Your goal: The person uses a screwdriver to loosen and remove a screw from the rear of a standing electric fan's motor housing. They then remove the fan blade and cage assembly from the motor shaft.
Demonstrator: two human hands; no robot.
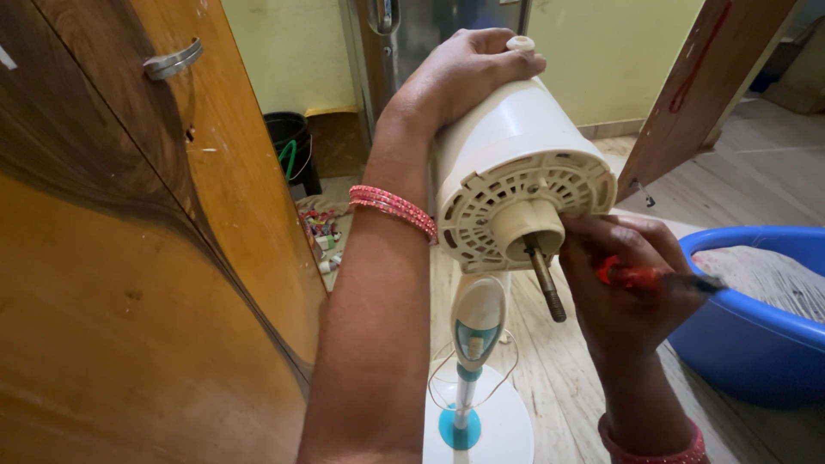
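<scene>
The left hand [468,69] clasps the top of one cream plastic fan motor housing [516,163] on its stand; the right hand [623,275] grips one red-handled screwdriver [640,277] beside the single bare metal shaft [546,283]. A slip could, I judge, jab the fingers or tip the stand. One blue plastic tub [756,335] sits right.

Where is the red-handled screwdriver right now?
In the head view, the red-handled screwdriver is in the right hand, right of centre, just beside the metal shaft sticking out of the fan motor housing, with the blue tub behind it.
</scene>
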